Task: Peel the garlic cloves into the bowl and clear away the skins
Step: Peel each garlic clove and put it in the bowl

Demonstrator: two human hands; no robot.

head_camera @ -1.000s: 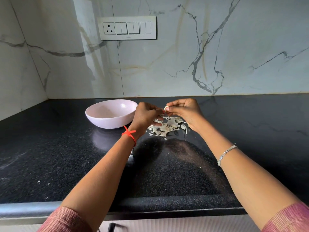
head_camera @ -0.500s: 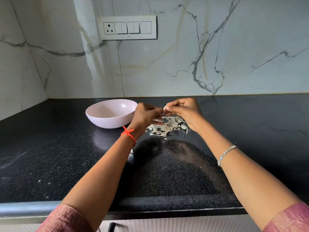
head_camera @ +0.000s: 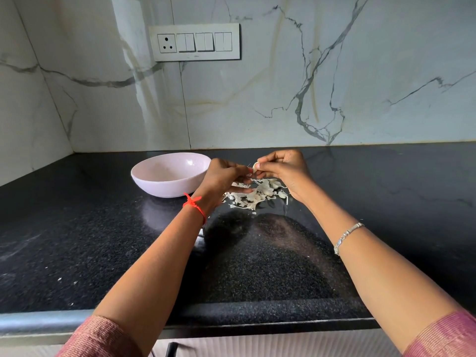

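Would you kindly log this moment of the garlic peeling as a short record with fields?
right hand: pinches a garlic clove above the skins
left hand: fingertips curled at the same clove, apparently pinching its skin
bowl: pink, on the countertop, left of both hands
skins: loose pile on the countertop, beneath the hands
stage: peeling under way; skins not yet cleared

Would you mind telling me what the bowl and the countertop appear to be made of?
Bowl: probably glazed ceramic or melamine; it is pale pink and smooth, with a soft highlight. Countertop: likely polished black granite, given the fine speckles and the glossy reflection of the bowl.
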